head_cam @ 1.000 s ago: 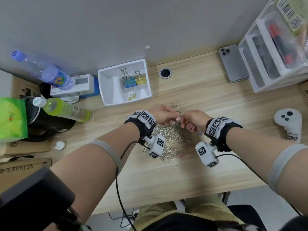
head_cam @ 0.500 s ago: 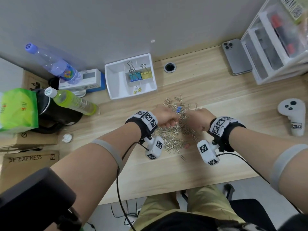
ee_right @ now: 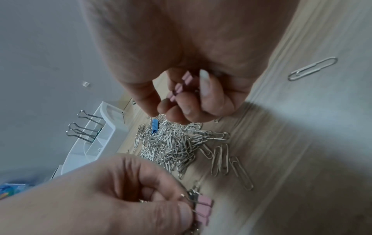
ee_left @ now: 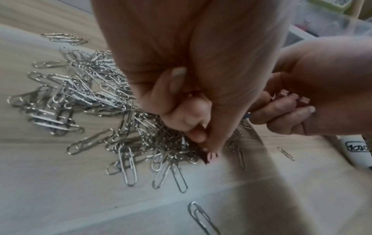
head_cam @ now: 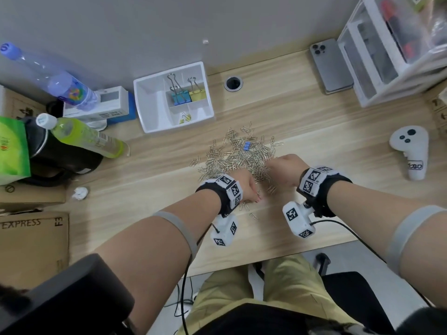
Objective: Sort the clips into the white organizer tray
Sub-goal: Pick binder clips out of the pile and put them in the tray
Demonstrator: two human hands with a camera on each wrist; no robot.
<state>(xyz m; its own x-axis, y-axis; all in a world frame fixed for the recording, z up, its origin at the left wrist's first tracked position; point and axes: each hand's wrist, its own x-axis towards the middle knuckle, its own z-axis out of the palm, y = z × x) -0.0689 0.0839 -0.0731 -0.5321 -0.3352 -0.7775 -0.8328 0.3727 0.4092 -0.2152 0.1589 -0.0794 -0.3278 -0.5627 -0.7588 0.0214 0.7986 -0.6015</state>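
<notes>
Pink clips [ee_right: 182, 85] inside both hands [head_cam: 268, 176]

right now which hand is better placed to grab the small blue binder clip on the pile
Right hand: its fingers sit at the pile's edge near the blue clip, though they already hold pink clips. Left hand is farther.

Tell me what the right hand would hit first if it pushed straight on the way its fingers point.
Most likely the pile of silver paper clips just beyond the right hand, then the small blue binder clip and, further on, the white organizer tray. Depth is uncertain.
</notes>
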